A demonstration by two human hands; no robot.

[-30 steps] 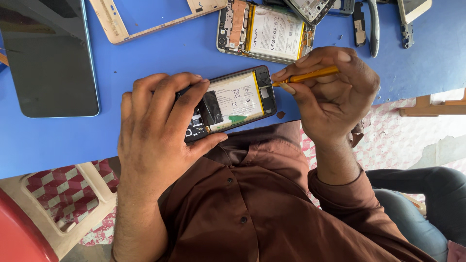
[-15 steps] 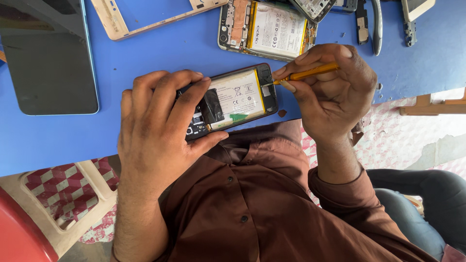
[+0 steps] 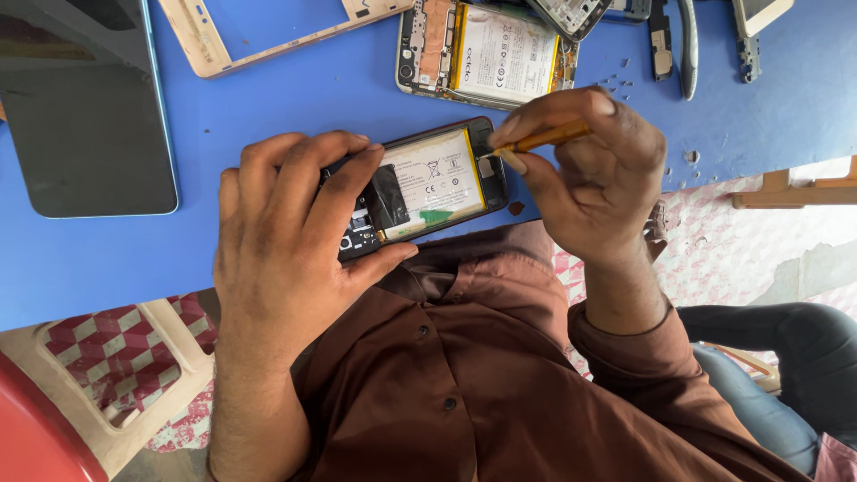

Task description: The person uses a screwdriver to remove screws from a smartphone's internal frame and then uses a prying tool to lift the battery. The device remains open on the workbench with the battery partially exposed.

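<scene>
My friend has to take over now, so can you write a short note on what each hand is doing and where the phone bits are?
Left hand: holds the opened phone at the blue table edge, battery side up.
Right hand: pinches a yellow-handled tool, tip at the phone's end beside the battery.
Done: back cover is off, insides showing.
Left: battery and boards sit in place.
Nearby: a second opened phone, a pale frame, a dark screen panel, small screws.
</scene>
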